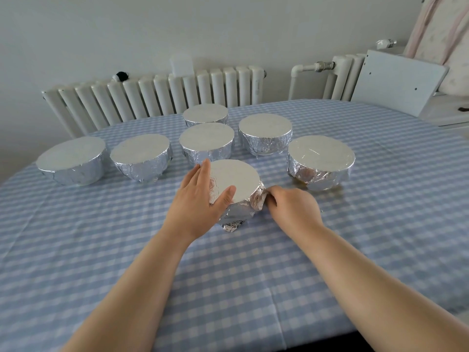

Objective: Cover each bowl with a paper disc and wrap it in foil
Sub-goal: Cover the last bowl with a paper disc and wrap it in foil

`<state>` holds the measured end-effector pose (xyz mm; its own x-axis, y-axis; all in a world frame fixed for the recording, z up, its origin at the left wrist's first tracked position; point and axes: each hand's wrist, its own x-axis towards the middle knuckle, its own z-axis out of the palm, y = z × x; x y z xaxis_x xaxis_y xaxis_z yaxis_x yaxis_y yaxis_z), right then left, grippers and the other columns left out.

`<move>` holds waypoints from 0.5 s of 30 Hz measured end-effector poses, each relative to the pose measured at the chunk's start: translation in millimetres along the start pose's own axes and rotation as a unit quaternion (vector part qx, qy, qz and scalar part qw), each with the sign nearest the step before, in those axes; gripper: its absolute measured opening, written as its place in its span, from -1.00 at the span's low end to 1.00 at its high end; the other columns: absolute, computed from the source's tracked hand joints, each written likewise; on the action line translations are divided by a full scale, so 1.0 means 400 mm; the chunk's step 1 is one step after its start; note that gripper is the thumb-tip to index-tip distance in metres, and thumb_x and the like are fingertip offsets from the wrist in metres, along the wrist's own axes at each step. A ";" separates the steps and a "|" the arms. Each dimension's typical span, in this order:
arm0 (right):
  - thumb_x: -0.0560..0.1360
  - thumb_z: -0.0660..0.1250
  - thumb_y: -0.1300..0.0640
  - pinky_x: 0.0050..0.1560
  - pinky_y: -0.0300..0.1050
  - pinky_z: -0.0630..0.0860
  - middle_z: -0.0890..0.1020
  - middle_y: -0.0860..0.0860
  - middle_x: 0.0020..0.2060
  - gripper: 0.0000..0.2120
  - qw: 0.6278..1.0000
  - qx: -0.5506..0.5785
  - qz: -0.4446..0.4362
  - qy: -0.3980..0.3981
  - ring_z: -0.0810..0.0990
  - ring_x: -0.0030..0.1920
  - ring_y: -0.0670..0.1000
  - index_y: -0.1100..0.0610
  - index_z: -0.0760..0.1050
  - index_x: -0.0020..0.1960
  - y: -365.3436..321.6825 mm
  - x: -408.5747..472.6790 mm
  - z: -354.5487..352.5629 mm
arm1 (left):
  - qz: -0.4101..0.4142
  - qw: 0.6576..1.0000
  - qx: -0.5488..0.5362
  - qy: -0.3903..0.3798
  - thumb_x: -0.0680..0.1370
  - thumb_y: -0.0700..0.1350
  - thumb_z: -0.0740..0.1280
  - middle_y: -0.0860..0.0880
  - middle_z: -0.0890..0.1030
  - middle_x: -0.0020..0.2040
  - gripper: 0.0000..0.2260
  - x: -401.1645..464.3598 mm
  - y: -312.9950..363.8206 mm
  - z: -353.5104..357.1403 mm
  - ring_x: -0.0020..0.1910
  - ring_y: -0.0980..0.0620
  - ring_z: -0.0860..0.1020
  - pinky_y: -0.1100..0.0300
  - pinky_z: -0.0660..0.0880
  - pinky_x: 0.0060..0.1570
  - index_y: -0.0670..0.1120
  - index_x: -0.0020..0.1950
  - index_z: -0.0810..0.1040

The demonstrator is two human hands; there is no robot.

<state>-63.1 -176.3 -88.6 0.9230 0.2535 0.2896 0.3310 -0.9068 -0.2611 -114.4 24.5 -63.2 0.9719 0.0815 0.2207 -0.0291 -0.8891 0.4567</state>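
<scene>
— Foil-wrapped bowl [234, 191]?
— Just nearer than six wrapped bowls [206, 142]. Left hand [200, 196] lies on it, fingers straight; right hand [291, 205] pinches foil at its side.

Surface [380, 224] under a blue-and-white checked cloth [101, 250], seven foil-wrapped bowls standing on it, six in a loose arc toward the far edge, from the leftmost bowl [72, 161] to the rightmost bowl [321, 162], one nearer bowl [236, 194] in front at the middle
</scene>
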 end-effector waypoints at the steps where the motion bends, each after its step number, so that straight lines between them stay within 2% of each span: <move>1: 0.62 0.14 0.06 -0.28 -0.08 0.23 0.65 0.17 -0.14 -0.76 1.000 -0.009 -0.006 0.005 0.58 -0.10 0.25 0.14 0.55 0.07 0.008 0.001 0.001 | 0.001 1.000 0.003 -0.003 0.47 0.38 -0.01 0.01 0.07 0.62 -0.13 0.000 -0.001 0.000 0.58 0.10 -0.05 0.19 0.00 0.49 -0.13 0.62 -0.06; 5: 0.61 0.18 0.08 -0.31 -0.10 0.24 0.65 0.16 -0.23 -0.78 0.998 -0.051 -0.034 0.023 0.60 -0.19 0.25 0.16 0.56 -0.02 0.028 0.009 0.005 | 0.002 1.000 0.012 -0.003 0.49 0.40 -0.03 0.01 0.08 0.62 -0.14 0.002 -0.008 0.002 0.58 0.10 -0.05 0.20 0.00 0.49 -0.13 0.62 -0.05; 8: 0.41 0.35 0.17 -0.47 -0.19 0.23 0.56 0.09 -0.50 -0.84 0.989 -0.094 -0.073 0.083 0.55 -0.49 0.17 0.20 0.51 -0.33 0.026 0.007 0.012 | 0.001 1.000 0.011 -0.003 0.49 0.42 -0.05 0.02 0.11 0.61 -0.13 0.003 -0.007 0.005 0.58 0.11 -0.04 0.19 0.02 0.49 -0.13 0.62 -0.03; 9: 0.34 0.39 0.14 -0.51 -0.20 0.26 0.55 0.07 -0.51 -0.85 0.986 -0.100 -0.080 0.104 0.54 -0.53 0.14 0.18 0.50 -0.34 0.026 0.004 0.013 | -0.001 1.000 0.012 -0.006 0.47 0.42 -0.06 0.02 0.11 0.61 -0.11 0.003 -0.006 0.004 0.58 0.11 -0.04 0.19 0.02 0.49 -0.13 0.62 -0.03; 10: 0.32 0.44 0.12 -0.52 -0.19 0.30 0.57 0.07 -0.45 -0.85 0.985 -0.095 -0.085 0.112 0.57 -0.49 0.14 0.18 0.52 -0.28 0.026 0.003 0.017 | -0.002 1.000 0.013 -0.008 0.45 0.41 -0.06 0.02 0.11 0.61 -0.11 0.002 -0.004 0.003 0.58 0.12 -0.04 0.18 0.02 0.49 -0.13 0.62 -0.03; 12: 0.27 0.53 0.11 -0.50 -0.15 0.37 0.60 0.09 -0.28 -0.71 0.986 -0.074 -0.095 0.115 0.62 -0.34 0.17 0.20 0.53 -0.12 0.028 0.003 0.021 | -0.002 1.000 0.017 -0.009 0.44 0.41 -0.06 0.02 0.10 0.61 -0.11 0.001 -0.001 0.000 0.58 0.12 -0.05 0.18 0.02 0.49 -0.13 0.62 -0.03; 13: 0.24 0.55 0.15 -0.51 -0.14 0.36 0.59 0.10 -0.25 -0.69 0.984 -0.069 -0.105 0.122 0.61 -0.32 0.17 0.21 0.51 -0.11 0.028 0.003 0.019 | -0.002 1.000 0.018 -0.009 0.45 0.40 -0.05 0.02 0.10 0.61 -0.12 0.000 -0.001 -0.001 0.58 0.12 -0.05 0.19 0.01 0.49 -0.13 0.62 -0.03; 15: 0.21 0.55 0.23 -0.56 -0.17 0.28 0.54 0.09 -0.34 -0.71 0.978 -0.084 -0.130 0.137 0.56 -0.40 0.16 0.22 0.48 -0.19 0.023 -0.001 0.014 | -0.001 1.000 0.020 -0.009 0.46 0.39 -0.05 0.01 0.10 0.61 -0.13 -0.001 0.000 -0.003 0.58 0.11 -0.05 0.21 0.00 0.48 -0.13 0.62 -0.02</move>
<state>-59.4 -182.9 -96.1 0.7171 0.4040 0.5679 0.4897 -0.8719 0.0019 -115.0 25.3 -62.1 0.9762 0.0755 0.2034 -0.0178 -0.9064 0.4219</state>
